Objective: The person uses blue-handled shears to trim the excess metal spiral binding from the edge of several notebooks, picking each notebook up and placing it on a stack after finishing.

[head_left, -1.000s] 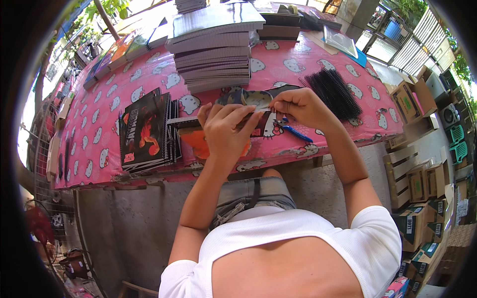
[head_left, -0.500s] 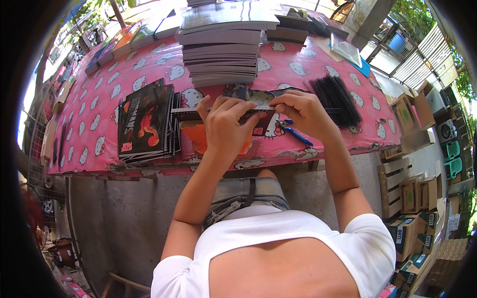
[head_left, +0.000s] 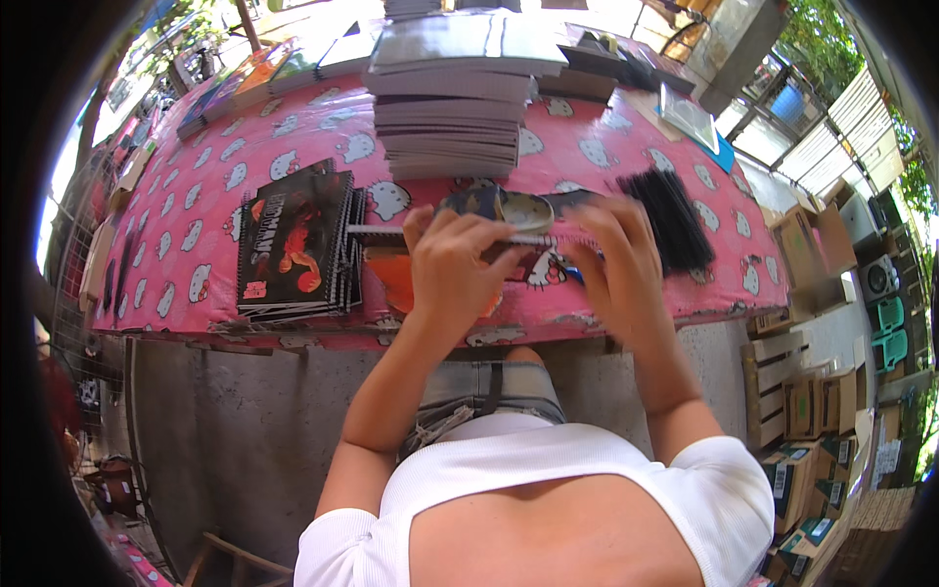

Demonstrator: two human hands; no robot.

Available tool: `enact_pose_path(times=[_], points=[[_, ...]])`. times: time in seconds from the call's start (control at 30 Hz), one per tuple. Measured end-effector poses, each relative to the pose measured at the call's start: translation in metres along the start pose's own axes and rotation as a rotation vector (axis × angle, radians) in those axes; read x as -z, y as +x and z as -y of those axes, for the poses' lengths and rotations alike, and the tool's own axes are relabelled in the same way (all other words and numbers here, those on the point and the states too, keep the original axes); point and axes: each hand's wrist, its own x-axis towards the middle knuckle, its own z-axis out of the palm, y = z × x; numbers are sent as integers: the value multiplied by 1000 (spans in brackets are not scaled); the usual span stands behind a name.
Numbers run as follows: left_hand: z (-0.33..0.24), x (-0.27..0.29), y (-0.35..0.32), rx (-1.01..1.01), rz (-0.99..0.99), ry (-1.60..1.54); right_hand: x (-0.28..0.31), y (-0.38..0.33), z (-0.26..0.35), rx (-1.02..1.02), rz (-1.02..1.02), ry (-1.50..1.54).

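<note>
My left hand (head_left: 452, 259) is closed on the upper edge of a notebook (head_left: 380, 233), whose pale bound strip extends to both sides of the fingers. At the right end of that strip is my right hand (head_left: 623, 256), its fingers smeared by motion. Blue-handled pliers (head_left: 575, 273) lie on the table, partly behind the right hand. Beneath the left hand sits an orange piece (head_left: 389, 276), mostly covered. Just beyond the hands is a roll of tape or a similar round item (head_left: 525, 211) beside dark patterned cloth (head_left: 474, 202).
Dark spiral notebooks (head_left: 298, 240) are piled at left. A heap of black spiral coils (head_left: 673, 220) lies at right. A tall paper stack (head_left: 450, 127) stands beyond the hands on the pink patterned tablecloth (head_left: 210, 210). Cardboard boxes (head_left: 804, 479) stand on the floor at right.
My right hand has shifted right and toward me, away from where its fingers pinched the strip. My left hand keeps its grip. The whole view has shifted slightly.
</note>
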Motion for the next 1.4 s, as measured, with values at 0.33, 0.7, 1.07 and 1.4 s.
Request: enact_pose_path(times=[0.33,0.7,1.07,1.4], points=[[1,9,5,-79,-2,14,-125,-30,-96,-67,267,-139],[9,8,2,11,5,-54,-44,-19,-133,-101,304,236],[9,35,6,135,-34,227,-55,14,-100,-323,411,986],[45,44,-6,198,-90,-57,-61,38,-61,-641,424,1474]])
